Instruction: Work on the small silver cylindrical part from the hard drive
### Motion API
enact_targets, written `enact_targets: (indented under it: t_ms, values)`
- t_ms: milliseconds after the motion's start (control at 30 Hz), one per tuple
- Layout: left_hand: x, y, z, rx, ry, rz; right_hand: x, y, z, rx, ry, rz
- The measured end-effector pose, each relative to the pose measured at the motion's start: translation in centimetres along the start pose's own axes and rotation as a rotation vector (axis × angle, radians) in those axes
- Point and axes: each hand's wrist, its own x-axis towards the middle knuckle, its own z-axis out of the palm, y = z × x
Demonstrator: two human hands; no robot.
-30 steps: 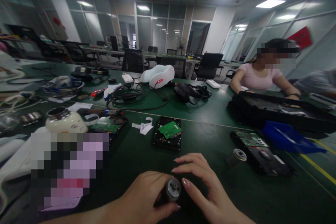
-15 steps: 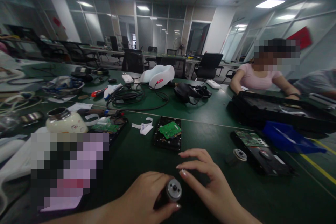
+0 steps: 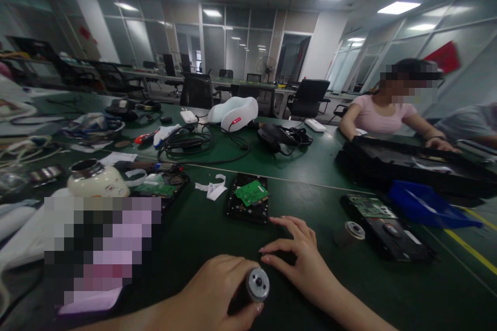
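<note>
My left hand (image 3: 223, 289) is closed around a dark cylinder (image 3: 258, 285), whose round metal end faces up and has small holes in it. Just right of it, my right hand (image 3: 298, 251) has its thumb and index finger pinched together low over the table; whatever is between the tips is too small to name. Its other fingers reach toward a black hard drive (image 3: 233, 212), on which a green circuit board (image 3: 251, 193) lies askew. A similar metal-topped cylinder (image 3: 351, 234) stands on the right, beside a second hard drive (image 3: 404, 240).
Torn white paper (image 3: 213, 189) lies left of the middle drive. Farther left are another hard drive (image 3: 180, 181), a cream pot (image 3: 97, 181) and a blurred-out purple object (image 3: 120, 248). A blue tray (image 3: 419, 204) and a large black casing (image 3: 407, 165) are near a co-worker (image 3: 384, 114).
My right hand has moved slightly forward and left, and its thumb and index finger have come closer together. My left hand still holds the cylinder. The co-worker's hand has shifted over the casing.
</note>
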Motion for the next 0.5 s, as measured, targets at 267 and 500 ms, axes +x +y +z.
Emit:
enact_targets:
  t_ms: [267,500]
  values:
    - [-0.1,-0.5,0.5,0.01,0.039,0.041,-0.4,-2.0,-1.2,0.303,0.212,-0.126]
    - [0.0,-0.7,0.7,-0.025,0.084,0.078,-1.7,-3.9,-1.4,0.247,0.055,-0.247]
